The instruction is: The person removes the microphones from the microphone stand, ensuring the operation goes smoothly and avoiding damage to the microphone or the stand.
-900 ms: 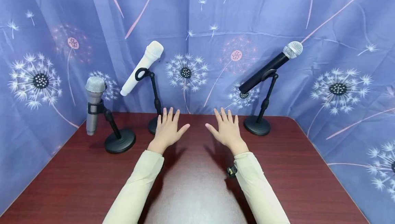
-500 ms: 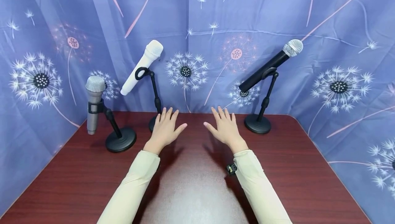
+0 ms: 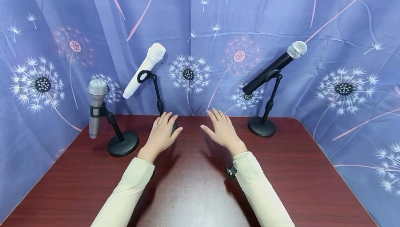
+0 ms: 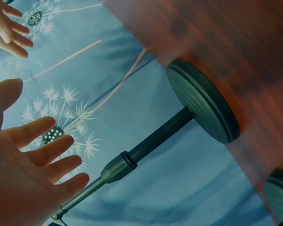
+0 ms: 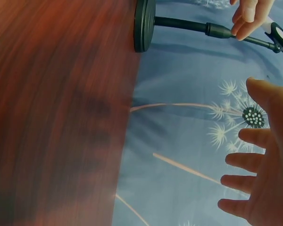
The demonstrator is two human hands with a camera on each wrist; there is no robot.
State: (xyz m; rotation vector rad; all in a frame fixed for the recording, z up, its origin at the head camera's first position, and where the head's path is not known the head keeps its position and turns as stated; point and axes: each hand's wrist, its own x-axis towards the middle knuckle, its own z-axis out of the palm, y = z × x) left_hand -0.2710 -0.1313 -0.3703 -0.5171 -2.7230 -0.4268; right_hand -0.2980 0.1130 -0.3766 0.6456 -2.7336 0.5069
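My left hand [image 3: 160,135] is held above the table with fingers spread and nothing in it. In the head view it overlaps the base of the stand [image 4: 160,132] that carries a white microphone [image 3: 144,70]. My right hand [image 3: 223,131] hovers palm down to the right of it, also holding nothing. A black microphone with a silver head [image 3: 275,67] leans in its stand [image 3: 268,105] beyond the right hand. At the far left, a grey microphone [image 3: 96,107] sits nearly upright in a clip on a third stand [image 3: 123,143].
The dark red wooden table [image 3: 193,171] reaches back to a blue curtain [image 3: 206,18] printed with dandelions. Its right back corner is rounded. A small black device [image 3: 231,172] is strapped at the right sleeve.
Both hands have drawn slightly back toward me; the left has also shifted left and the right a little left. The fingers look a bit more bent. The microphones and stands stay put.
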